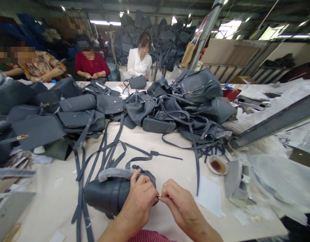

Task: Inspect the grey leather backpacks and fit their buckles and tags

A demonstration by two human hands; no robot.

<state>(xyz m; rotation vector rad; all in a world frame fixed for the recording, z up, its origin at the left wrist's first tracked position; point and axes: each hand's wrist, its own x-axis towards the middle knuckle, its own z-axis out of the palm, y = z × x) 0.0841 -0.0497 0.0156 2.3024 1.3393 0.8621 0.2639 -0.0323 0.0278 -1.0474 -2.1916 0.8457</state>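
Note:
A dark grey leather bag (108,193) lies on its side on the pale table (170,168) right in front of me. My left hand (139,201) is wrapped over its right end, fingers closed. My right hand (178,201) pinches a small gold metal fitting (159,197) at that end of the bag, and the fingertips of both hands meet on it. A grey foam strip (116,173) lies along the top of the bag. Long grey straps (104,153) trail from the bag across the table.
A heap of grey bags (170,104) and straps covers the middle and left of the table. A small dish of brown liquid (217,165) sits to the right, by white paper (210,195) and clear plastic sheeting (278,174). Three people sit at the far side.

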